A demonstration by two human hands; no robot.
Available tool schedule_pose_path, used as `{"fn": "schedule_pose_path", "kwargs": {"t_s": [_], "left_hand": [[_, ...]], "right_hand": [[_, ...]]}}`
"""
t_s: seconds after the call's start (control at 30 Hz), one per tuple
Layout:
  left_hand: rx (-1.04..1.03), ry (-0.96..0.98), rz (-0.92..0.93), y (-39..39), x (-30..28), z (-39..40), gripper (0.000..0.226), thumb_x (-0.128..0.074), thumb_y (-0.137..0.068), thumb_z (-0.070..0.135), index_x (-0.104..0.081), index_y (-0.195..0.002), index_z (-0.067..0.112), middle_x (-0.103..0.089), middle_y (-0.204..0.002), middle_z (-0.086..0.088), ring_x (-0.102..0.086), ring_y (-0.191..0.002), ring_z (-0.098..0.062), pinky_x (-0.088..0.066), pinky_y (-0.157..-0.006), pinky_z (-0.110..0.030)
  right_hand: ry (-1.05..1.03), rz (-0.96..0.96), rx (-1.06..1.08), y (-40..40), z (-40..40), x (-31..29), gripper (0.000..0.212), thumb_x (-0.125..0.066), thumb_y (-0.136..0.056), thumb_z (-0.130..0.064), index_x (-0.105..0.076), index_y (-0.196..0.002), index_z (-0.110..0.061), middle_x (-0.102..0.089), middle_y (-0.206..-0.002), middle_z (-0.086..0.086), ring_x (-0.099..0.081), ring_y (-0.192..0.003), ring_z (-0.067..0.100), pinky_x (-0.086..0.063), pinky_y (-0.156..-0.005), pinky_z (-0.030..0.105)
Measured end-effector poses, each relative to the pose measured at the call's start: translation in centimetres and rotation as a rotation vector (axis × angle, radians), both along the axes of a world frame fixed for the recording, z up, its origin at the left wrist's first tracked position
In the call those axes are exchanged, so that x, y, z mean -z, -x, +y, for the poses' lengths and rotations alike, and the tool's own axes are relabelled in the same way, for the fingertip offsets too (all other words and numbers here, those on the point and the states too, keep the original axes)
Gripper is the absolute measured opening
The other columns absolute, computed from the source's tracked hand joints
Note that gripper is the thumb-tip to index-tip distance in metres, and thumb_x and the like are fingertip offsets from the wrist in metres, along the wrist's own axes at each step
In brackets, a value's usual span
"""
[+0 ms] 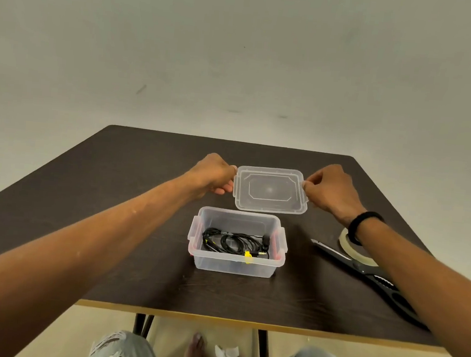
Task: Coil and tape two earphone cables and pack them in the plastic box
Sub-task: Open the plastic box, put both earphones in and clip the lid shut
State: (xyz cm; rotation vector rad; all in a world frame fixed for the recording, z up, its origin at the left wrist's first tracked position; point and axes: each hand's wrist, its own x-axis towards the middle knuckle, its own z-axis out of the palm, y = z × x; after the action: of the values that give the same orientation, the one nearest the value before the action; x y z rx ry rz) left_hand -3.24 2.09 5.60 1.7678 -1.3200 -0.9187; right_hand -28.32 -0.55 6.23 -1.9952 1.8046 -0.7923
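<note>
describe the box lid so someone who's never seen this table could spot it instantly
On the dark table, look just beyond the open clear plastic box holding coiled black earphone cables. The lid is the flat clear rectangle with clipped corners, held at its short ends by the left hand and right hand. Unlike the box, it is shallow and empty.

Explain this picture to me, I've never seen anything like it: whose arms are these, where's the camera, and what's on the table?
No machine here: a person wears a wide-angle camera on the head, looking forward and down, so both arms reach into view. The left hand and right hand each pinch one end of a clear lid, held beyond an open plastic box on a dark table. Inside the box lie coiled black earphone cables with a yellow tag. To the right lie black scissors and a tape roll, partly hidden by the right forearm.
</note>
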Motion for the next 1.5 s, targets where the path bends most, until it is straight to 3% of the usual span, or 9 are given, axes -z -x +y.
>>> {"fn": "schedule_pose_path", "kwargs": {"t_s": [0.1, 0.3, 0.47, 0.57, 0.77, 0.9, 1.17, 1.33, 1.5], "left_hand": [[-0.048, 0.12, 0.01, -1.2, -1.2, 1.5, 0.028, -0.052, -0.105, 0.023, -0.075, -0.109, 0.007, -0.079, -0.094, -0.01, -0.073, -0.085, -0.016, -0.063, -0.086, -0.034], [-0.081, 0.319, 0.056, -3.2, -3.5, 6.3, 0.028, -0.051, -0.106, 0.028, -0.075, -0.107, 0.013, -0.081, -0.093, -0.003, -0.078, -0.088, -0.011, -0.062, -0.086, -0.033], [-0.117, 0.432, 0.192, -3.7, -4.6, 11.1, 0.03, -0.056, -0.106, 0.035, -0.077, -0.104, 0.014, -0.082, -0.094, 0.0, -0.078, -0.091, -0.008, -0.061, -0.087, -0.033], [-0.172, 0.484, 0.24, -3.6, -4.6, 13.6, 0.028, -0.062, -0.102, 0.038, -0.078, -0.099, 0.015, -0.082, -0.094, 0.0, -0.079, -0.09, -0.009, -0.062, -0.089, -0.036], [-0.317, 0.549, 0.167, -2.6, -2.6, 17.2, 0.019, -0.069, -0.096, 0.044, -0.078, -0.092, 0.028, -0.081, -0.085, 0.006, -0.078, -0.089, -0.011, -0.063, -0.089, -0.045], [-0.35, 0.579, 0.109, -1.4, -0.7, 19.1, 0.007, -0.07, -0.096, 0.039, -0.076, -0.101, 0.039, -0.078, -0.098, 0.018, -0.072, -0.096, 0.004, -0.061, -0.092, -0.029], [-0.244, 0.493, 0.052, 0.7, 4.3, 20.4, 0.05, -0.081, -0.079, 0.054, -0.074, -0.123, 0.033, -0.074, -0.117, 0.02, -0.069, -0.107, 0.007, -0.054, -0.093, -0.015], [-0.257, 0.484, 0.039, 0.8, 5.8, 20.6, 0.057, -0.078, -0.071, 0.061, -0.074, -0.123, 0.038, -0.071, -0.115, 0.025, -0.066, -0.107, 0.01, -0.052, -0.092, -0.013], [-0.247, 0.483, 0.093, 0.5, 6.5, 20.4, 0.052, -0.085, -0.074, 0.049, -0.075, -0.122, 0.035, -0.075, -0.118, 0.018, -0.071, -0.108, 0.004, -0.056, -0.096, -0.019]], "right_hand": [[0.099, -0.045, -0.044, -0.7, 1.5, -1.7, 0.025, -0.059, -0.094, -0.011, -0.077, -0.089, 0.006, -0.076, -0.088, 0.026, -0.074, -0.082, 0.042, -0.065, -0.073, 0.05], [0.266, -0.281, -0.12, -2.1, 4.9, -4.7, 0.032, -0.051, -0.1, -0.017, -0.069, -0.091, 0.008, -0.072, -0.09, 0.028, -0.071, -0.091, 0.047, -0.063, -0.079, 0.051], [0.264, -0.535, -0.147, -3.0, 7.6, -5.6, 0.047, -0.056, -0.106, -0.044, -0.077, -0.091, -0.005, -0.081, -0.084, -0.002, -0.079, -0.087, 0.015, -0.062, -0.092, 0.05], [0.259, -0.674, -0.152, -3.3, 9.0, -5.3, 0.044, -0.059, -0.104, -0.049, -0.08, -0.085, -0.015, -0.082, -0.085, -0.006, -0.079, -0.09, 0.011, -0.061, -0.095, 0.049], [0.293, -0.706, -0.187, -3.2, 12.8, -3.6, 0.03, -0.075, -0.092, -0.053, -0.084, -0.099, -0.025, -0.082, -0.096, -0.014, -0.076, -0.095, 0.004, -0.06, -0.094, 0.031], [0.286, -0.665, -0.266, -2.0, 14.9, -1.3, 0.034, -0.08, -0.089, -0.043, -0.08, -0.118, -0.024, -0.08, -0.11, -0.015, -0.073, -0.102, -0.006, -0.059, -0.093, 0.018], [0.165, -0.662, -0.257, 0.6, 15.5, 5.6, 0.05, -0.082, -0.084, -0.046, -0.074, -0.13, -0.028, -0.073, -0.133, -0.011, -0.067, -0.127, 0.009, -0.056, -0.108, 0.043], [0.08, -0.677, -0.279, 1.3, 15.2, 8.1, 0.058, -0.083, -0.078, -0.057, -0.074, -0.13, -0.033, -0.072, -0.135, -0.014, -0.066, -0.129, 0.01, -0.055, -0.108, 0.048], [0.062, -0.704, -0.307, 1.5, 14.8, 8.3, 0.055, -0.085, -0.079, -0.044, -0.075, -0.13, -0.027, -0.072, -0.134, -0.013, -0.068, -0.126, 0.006, -0.057, -0.107, 0.042]]}}
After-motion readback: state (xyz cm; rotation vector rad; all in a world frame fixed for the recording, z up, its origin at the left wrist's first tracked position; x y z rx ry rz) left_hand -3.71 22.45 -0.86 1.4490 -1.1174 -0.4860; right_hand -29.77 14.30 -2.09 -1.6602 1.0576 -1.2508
